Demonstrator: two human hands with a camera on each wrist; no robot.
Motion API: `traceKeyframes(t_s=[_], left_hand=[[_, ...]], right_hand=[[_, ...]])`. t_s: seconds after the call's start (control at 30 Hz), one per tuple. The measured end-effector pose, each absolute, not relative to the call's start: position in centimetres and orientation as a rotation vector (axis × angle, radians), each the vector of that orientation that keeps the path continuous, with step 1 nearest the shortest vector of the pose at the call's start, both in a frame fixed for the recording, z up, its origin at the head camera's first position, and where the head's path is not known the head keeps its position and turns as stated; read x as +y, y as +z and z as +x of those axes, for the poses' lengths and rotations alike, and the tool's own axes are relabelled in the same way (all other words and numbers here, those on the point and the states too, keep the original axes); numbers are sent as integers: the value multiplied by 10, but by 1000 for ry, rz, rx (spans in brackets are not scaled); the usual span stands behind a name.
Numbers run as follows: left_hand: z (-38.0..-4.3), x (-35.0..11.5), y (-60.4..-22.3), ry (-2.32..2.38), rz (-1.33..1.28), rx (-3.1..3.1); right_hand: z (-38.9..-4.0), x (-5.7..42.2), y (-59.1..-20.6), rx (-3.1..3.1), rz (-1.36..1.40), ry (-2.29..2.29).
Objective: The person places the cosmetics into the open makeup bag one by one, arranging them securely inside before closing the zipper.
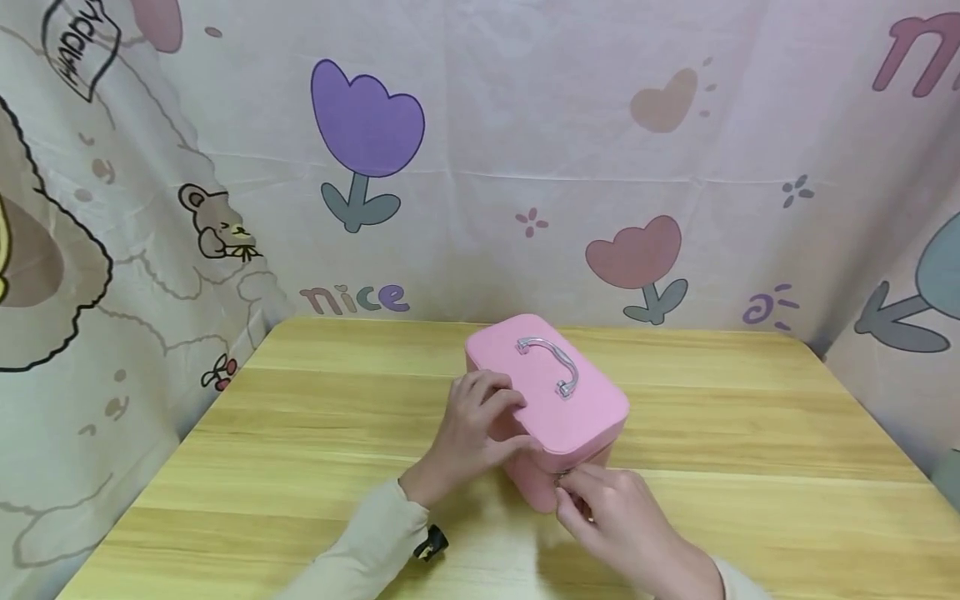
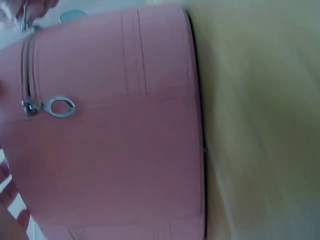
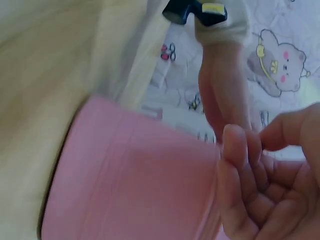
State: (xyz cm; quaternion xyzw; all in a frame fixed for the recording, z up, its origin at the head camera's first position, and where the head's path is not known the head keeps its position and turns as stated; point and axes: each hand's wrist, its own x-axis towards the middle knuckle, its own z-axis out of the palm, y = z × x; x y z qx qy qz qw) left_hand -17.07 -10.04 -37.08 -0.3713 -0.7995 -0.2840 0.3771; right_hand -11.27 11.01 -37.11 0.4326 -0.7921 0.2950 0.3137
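Observation:
A pink box-shaped case [image 1: 588, 417] with a rounded lid stands on the table, a silver handle [image 1: 558, 357] on top. My left hand [image 1: 472, 429] rests on the lid's left near side, its fingers bent loosely and the thumb along the edge. At the near corner, just under the lid, my right hand [image 1: 618, 512] pinches a small metal zipper pull [image 2: 24, 23] between thumb and forefinger. A second zipper pull [image 2: 47, 107] hangs free partway along the zipper in the left wrist view.
The case is on a light wooden table [image 1: 337, 425]. Behind it hangs a printed cloth [image 1: 510, 108] with flowers and bears, which also closes off both sides. A small black device [image 1: 431, 543] sits at my left cuff.

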Motion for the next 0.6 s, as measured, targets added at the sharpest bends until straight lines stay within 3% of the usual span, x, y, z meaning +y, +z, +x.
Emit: traceKeyframes(t_s=[0.6], left_hand=[[-159,-87,-365,-996,-802,-2152]], right_hand=[[-113,53,-387,-2011,785,339]])
